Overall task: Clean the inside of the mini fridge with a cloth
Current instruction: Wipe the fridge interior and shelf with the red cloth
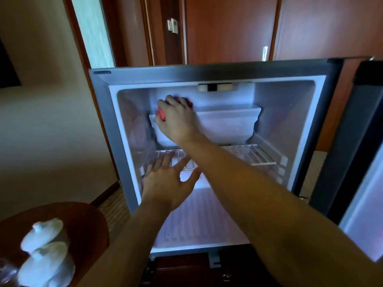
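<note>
My right hand (178,119) reaches deep into the open fridge (207,75), up at about 11 o'clock of the cavity, with the fingers curled round a red cloth (161,115). The cloth shows as a fold poking out by my thumb and a strip beyond my knuckles; it sits against the upper left corner of the white tray (228,123) that hangs under the ceiling, at or just above its rim. Whether it touches the back wall I cannot tell.

My left hand (167,183) is lower, at about 8 o'clock of the opening, palm down, fingers straight and spread, holding nothing. The fingertips lie at the front edge of the wire shelf (257,156); I cannot tell if they press on it.

The fridge door (364,141) stands swung open at 3 o'clock. At 7 o'clock of my view is a round wooden table (87,224) carrying two white lidded cups (47,245), one nearer me than the other, both blurred.
</note>
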